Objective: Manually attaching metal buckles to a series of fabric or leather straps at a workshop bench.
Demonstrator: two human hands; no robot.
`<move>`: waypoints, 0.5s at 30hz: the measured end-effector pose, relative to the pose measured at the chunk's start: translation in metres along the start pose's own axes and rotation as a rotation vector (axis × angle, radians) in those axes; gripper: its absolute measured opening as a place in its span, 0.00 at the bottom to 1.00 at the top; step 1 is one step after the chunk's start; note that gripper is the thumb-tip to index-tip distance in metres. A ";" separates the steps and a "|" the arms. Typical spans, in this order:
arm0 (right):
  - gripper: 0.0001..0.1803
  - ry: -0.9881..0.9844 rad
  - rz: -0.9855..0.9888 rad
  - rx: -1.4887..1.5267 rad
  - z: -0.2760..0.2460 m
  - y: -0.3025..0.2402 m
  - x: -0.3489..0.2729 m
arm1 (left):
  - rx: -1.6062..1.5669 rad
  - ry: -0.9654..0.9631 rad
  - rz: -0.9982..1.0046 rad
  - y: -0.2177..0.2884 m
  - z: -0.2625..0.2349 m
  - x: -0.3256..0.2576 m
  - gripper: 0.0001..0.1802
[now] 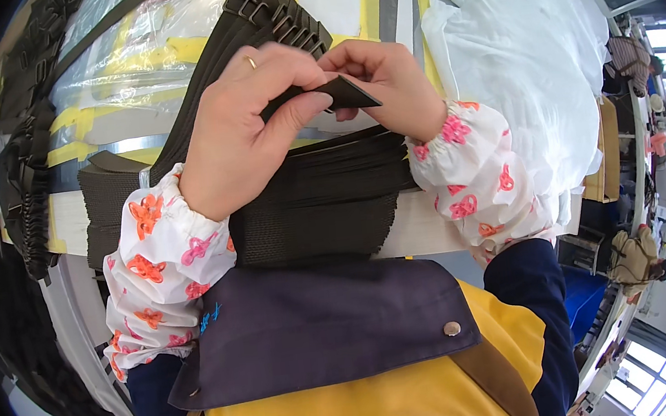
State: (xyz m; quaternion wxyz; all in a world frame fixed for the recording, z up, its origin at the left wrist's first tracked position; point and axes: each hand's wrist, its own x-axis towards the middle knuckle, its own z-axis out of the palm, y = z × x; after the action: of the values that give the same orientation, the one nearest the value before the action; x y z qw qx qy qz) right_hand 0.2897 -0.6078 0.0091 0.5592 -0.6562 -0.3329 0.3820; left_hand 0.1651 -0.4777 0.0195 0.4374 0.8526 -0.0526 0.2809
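Note:
My left hand pinches a black webbing strap between thumb and fingers, and the strap's flat end juts out to the right. Close against it, my right hand has its fingers curled round the same strap from the other side. The fingers hide part of the strap, and whether a buckle sits on it I cannot tell. Behind my hands lies a bundle of black straps with dark metal buckles. Below them, a thick stack of cut black webbing rests along the table's near edge.
White plastic sheeting is heaped at the right of the table. Clear plastic film and yellow tape cover the far left. More black strap bundles hang at the left edge. A cardboard piece stands past the right edge; people sit farther off.

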 end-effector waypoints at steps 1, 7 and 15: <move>0.07 -0.034 -0.032 0.004 -0.002 0.012 0.007 | -0.204 -0.061 -0.237 0.006 -0.001 -0.002 0.05; 0.06 -0.188 0.173 0.129 0.007 0.015 0.015 | -0.098 -0.171 -0.461 -0.017 -0.017 -0.013 0.07; 0.07 -0.068 -0.046 -0.215 0.021 0.014 0.006 | -0.012 -0.202 -0.448 -0.033 -0.009 -0.013 0.07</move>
State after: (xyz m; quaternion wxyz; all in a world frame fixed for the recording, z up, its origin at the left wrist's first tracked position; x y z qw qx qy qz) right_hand 0.2740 -0.5948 -0.0071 0.4826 -0.6913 -0.4055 0.3532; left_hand 0.1615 -0.4523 -0.0068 0.4864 0.8641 0.0927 0.0898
